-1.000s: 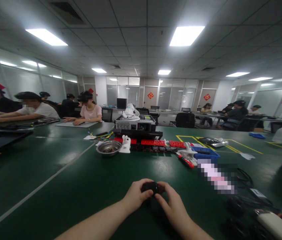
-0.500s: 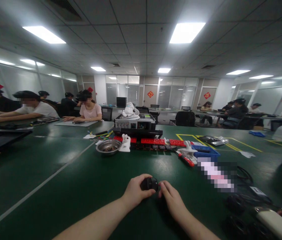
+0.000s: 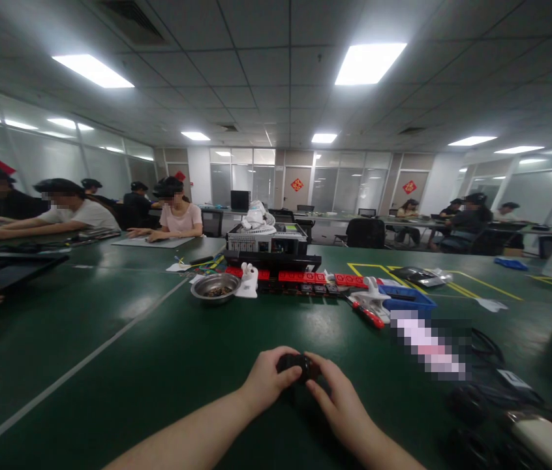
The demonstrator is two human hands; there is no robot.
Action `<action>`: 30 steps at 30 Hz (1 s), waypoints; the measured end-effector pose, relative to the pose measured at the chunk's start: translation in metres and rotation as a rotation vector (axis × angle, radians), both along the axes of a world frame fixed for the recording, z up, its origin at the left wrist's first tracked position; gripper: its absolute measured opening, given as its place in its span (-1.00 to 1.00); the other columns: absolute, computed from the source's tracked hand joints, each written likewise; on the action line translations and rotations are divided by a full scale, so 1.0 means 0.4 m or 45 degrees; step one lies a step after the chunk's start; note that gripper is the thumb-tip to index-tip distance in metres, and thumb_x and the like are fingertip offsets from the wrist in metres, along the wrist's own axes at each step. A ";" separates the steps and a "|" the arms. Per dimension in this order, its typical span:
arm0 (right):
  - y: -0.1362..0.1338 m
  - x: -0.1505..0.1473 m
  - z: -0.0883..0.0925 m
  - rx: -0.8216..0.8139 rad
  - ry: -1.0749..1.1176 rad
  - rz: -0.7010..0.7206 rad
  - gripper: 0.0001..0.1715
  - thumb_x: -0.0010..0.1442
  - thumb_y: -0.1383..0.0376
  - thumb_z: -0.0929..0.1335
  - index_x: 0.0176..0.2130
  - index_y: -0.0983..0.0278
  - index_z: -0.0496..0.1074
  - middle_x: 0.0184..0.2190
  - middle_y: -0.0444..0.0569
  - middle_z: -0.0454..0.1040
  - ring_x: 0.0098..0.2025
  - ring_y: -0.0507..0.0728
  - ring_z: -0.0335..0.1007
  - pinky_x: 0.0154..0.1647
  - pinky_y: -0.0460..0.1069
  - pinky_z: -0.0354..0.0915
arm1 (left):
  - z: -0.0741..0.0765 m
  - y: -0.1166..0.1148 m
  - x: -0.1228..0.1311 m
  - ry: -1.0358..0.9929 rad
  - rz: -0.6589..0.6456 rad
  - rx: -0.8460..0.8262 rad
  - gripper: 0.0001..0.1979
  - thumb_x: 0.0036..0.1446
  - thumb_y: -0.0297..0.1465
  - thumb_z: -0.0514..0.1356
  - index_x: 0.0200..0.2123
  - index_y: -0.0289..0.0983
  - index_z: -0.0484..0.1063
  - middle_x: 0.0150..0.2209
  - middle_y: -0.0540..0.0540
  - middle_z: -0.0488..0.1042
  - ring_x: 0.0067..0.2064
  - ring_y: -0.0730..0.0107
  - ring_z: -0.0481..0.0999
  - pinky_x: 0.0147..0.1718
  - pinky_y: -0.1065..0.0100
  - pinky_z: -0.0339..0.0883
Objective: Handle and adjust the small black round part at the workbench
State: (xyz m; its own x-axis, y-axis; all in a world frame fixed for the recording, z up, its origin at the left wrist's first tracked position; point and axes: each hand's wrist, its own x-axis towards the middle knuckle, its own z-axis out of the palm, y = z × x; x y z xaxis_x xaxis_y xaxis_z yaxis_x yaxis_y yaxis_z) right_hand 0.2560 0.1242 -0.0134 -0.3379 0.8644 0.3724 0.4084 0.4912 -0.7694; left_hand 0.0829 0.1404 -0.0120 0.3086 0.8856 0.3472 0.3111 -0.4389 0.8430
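A small black rounded object [image 3: 294, 365] is held over the green table, close in front of me. My left hand [image 3: 269, 382] wraps it from the left, thumb across its near side. From the right, my right hand [image 3: 332, 390] grips its end between the fingers and thumb. The fingers cover much of the object, and its exact kind cannot be made out.
Beyond my hands are a metal bowl [image 3: 214, 288] of small parts, a white bunny-shaped stand [image 3: 248, 282], red strips [image 3: 300, 277] and a red-handled screwdriver [image 3: 368, 314]. A blue tray [image 3: 408, 299] stands right of them. Black cables [image 3: 489, 349] lie at right. Several people sit nearby.
My right hand has closed in on the right end of the black object, its fingers now round it. My left hand keeps its hold. The view has shifted slightly.
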 end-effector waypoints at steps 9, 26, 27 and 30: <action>0.025 -0.008 -0.023 -0.271 0.270 -0.069 -0.58 0.11 0.08 0.13 -0.18 0.32 0.25 -0.53 -0.11 0.33 -0.41 0.09 0.29 -0.33 -0.02 0.21 | 0.014 -0.009 0.015 0.114 0.131 0.060 -0.61 -0.20 -0.30 0.24 -0.21 -0.22 0.35 -0.28 -0.03 0.43 -0.26 0.35 0.39 -0.28 0.41 0.25; -0.013 -0.009 -0.004 0.004 0.000 -0.108 -0.56 0.03 0.29 0.24 -0.05 0.27 0.17 -0.18 0.02 0.33 -0.17 0.13 0.26 -0.12 0.04 0.19 | -0.003 0.002 0.006 -0.080 -0.066 -0.088 -0.57 -0.03 -0.11 0.04 -0.24 -0.34 0.36 -0.32 -0.11 0.44 -0.29 0.31 0.41 -0.30 0.39 0.26; -0.014 -0.009 -0.005 0.012 -0.026 -0.110 -0.56 0.02 0.30 0.25 -0.05 0.26 0.18 -0.15 0.03 0.31 -0.15 0.14 0.25 -0.10 0.05 0.18 | -0.005 0.006 0.005 -0.102 -0.070 -0.120 -0.56 -0.03 -0.10 0.04 -0.25 -0.35 0.36 -0.33 -0.11 0.44 -0.30 0.32 0.41 -0.32 0.39 0.26; -0.013 -0.010 -0.006 -0.014 -0.031 -0.097 -0.52 0.01 0.29 0.25 -0.03 0.26 0.16 -0.10 0.05 0.28 -0.12 0.15 0.23 -0.07 0.06 0.16 | -0.001 0.009 0.008 -0.077 -0.025 -0.151 -0.58 -0.07 -0.13 0.09 -0.26 -0.34 0.35 -0.34 -0.09 0.43 -0.30 0.32 0.40 -0.33 0.40 0.25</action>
